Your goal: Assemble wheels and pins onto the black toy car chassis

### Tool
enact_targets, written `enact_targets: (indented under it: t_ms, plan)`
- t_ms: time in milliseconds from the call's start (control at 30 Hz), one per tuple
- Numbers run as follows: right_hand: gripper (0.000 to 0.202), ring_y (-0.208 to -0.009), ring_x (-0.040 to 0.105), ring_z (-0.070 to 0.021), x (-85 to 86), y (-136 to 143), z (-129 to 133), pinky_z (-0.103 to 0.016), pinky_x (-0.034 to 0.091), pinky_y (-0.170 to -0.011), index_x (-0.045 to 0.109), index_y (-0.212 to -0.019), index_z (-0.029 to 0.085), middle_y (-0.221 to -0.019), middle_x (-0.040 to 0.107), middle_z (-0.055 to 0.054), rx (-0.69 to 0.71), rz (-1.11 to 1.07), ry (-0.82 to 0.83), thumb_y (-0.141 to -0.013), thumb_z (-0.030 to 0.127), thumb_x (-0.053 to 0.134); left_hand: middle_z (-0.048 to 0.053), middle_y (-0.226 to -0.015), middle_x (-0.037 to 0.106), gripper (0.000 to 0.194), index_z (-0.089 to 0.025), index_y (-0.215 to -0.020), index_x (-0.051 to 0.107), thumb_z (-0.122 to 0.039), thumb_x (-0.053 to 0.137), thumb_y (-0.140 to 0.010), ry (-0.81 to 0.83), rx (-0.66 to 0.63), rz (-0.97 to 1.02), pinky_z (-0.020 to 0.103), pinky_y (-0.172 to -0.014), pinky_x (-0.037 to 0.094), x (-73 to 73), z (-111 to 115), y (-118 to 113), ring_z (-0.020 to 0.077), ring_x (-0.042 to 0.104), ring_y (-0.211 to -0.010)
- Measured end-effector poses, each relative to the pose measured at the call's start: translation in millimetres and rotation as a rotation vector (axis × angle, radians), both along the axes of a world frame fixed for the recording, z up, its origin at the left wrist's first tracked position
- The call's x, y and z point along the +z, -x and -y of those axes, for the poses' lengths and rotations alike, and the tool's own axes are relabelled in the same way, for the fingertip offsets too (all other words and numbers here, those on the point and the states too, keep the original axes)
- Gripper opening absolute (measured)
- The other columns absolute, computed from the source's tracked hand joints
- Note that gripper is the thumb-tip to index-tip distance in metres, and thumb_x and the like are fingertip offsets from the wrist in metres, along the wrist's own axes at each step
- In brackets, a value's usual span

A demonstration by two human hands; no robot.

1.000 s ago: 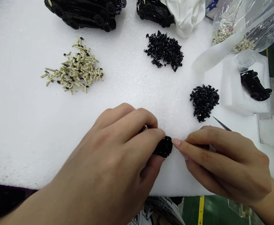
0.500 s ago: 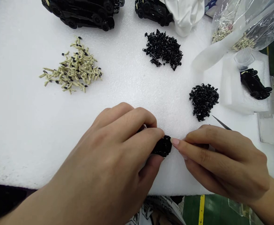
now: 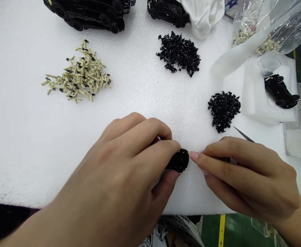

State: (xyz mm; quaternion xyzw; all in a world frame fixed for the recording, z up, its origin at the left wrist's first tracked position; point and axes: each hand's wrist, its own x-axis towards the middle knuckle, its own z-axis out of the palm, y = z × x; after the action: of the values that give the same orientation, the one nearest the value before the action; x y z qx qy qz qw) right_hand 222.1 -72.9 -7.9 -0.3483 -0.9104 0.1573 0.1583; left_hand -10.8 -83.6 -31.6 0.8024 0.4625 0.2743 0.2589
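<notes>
My left hand (image 3: 124,161) is closed around a small black toy car (image 3: 181,161), steadying it low over the white foam surface. Only one end of the car shows past my thumb and forefinger. At that end, the fingertips of my right hand (image 3: 245,175) are pinched together, almost touching the car. Whatever they hold is too small or hidden to make out. A thin dark pointed tool tip, like a tweezer point (image 3: 243,133), sticks out behind my right hand; whether it is held or lying there I cannot tell. Close by sits a pile of tiny black parts (image 3: 223,111).
Beige parts with black ends (image 3: 84,75) lie heaped at left, more black parts (image 3: 180,55) at top centre. Black toy cars (image 3: 93,15) lie along the far edge beside a white cloth (image 3: 200,17). At right are a foam block (image 3: 255,103) carrying another car (image 3: 281,91) and a plastic bag (image 3: 274,27).
My right hand has shifted slightly to the right, its fingertips a little away from the car's end. My left hand and the car stay almost still.
</notes>
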Motion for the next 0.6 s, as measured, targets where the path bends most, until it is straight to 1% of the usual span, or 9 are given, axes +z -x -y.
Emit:
enact_targets:
  t_ms: [67,267,400,600]
  plan:
    - [0.025,-0.073,0.063,-0.0157,-1.7,-1.3,0.1,-0.032,0.053,-0.059,0.070,-0.109,0.015,-0.089,0.068,-0.006,-0.002,-0.002,-0.007,-0.088,0.003,0.061,0.001,-0.101,0.061,0.006,-0.022,-0.093,0.066,-0.021,0.066,-0.087,-0.011,-0.001,0.007,0.038,-0.080,0.045,-0.5,0.0,-0.2,0.0178,0.052,-0.091]
    - [0.021,-0.070,0.062,-0.0162,-5.1,-0.6,-2.6,-0.034,0.048,-0.053,0.073,-0.105,0.009,-0.086,0.068,-0.009,0.031,-0.057,-0.041,-0.087,0.002,0.063,0.001,-0.100,0.062,0.005,-0.022,-0.093,0.067,-0.025,0.066,-0.089,-0.036,0.010,0.015,0.039,-0.079,0.045,-2.9,-0.6,-1.9,0.0182,0.053,-0.090]
    - [0.023,-0.071,0.061,-0.0159,-4.6,-0.2,-3.9,-0.034,0.048,-0.052,0.073,-0.107,0.009,-0.088,0.067,-0.009,0.034,-0.066,-0.025,-0.087,0.002,0.063,0.001,-0.101,0.062,0.007,-0.023,-0.095,0.067,-0.025,0.065,-0.089,-0.044,0.012,0.010,0.039,-0.080,0.046,-2.7,-0.5,-1.4,0.0186,0.053,-0.091]
    - [0.023,-0.070,0.061,-0.0157,-3.9,-1.8,-2.5,-0.033,0.049,-0.052,0.073,-0.105,0.009,-0.086,0.067,-0.008,0.041,-0.067,-0.023,-0.085,0.001,0.065,0.000,-0.102,0.061,0.009,-0.021,-0.098,0.068,-0.024,0.065,-0.090,-0.038,0.013,0.004,0.039,-0.083,0.046,-2.4,-0.3,-2.0,0.0177,0.053,-0.093]
